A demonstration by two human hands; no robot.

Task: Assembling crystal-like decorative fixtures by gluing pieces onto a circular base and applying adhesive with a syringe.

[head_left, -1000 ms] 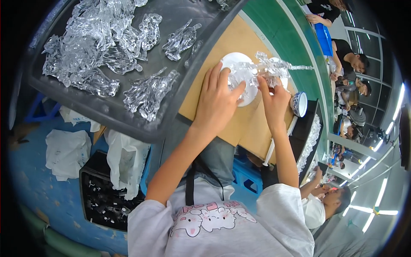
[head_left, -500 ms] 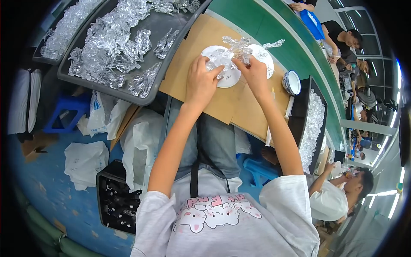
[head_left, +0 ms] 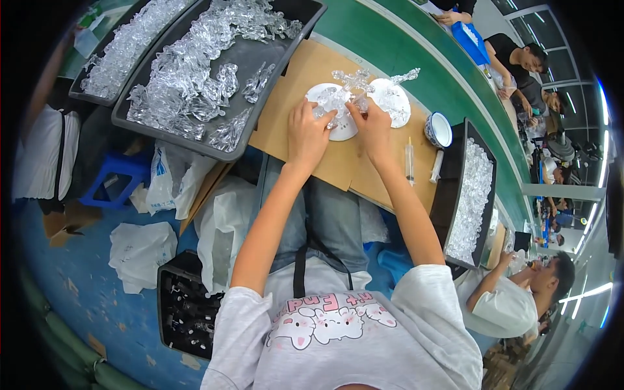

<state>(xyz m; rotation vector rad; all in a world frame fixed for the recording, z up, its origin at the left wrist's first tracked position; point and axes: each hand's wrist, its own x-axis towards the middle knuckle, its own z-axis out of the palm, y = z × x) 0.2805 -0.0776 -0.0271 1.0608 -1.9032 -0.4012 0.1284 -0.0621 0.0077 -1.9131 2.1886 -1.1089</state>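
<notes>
My left hand (head_left: 308,135) is closed, its thumb and fingers on a clear plastic piece (head_left: 333,99) above the left white round disc (head_left: 344,132). My right hand (head_left: 374,132) pinches at the same cluster of clear parts from the right; its fingertips nearly meet the left thumb, and the exact part there is hard to make out. Beyond the fingertips, a branched clear plastic part (head_left: 354,79) spreads over the gap between the discs. On the second white disc (head_left: 398,107), further right, lie small clear bits, and another clear part (head_left: 407,76) juts past its far edge.
Right of my hands are a blue-and-white bowl (head_left: 438,130), a syringe (head_left: 409,162), a white tube-like tool (head_left: 437,168) and a black bin (head_left: 444,209) of clear pieces. A grey tray (head_left: 260,53) of clear parts stands left of the cardboard (head_left: 276,133). Co-workers sit at the right.
My right hand has drawn slightly left and nearer to the left one. The view has shifted a little, so the syringe shows more fully. Both hands stay on the clear parts.
</notes>
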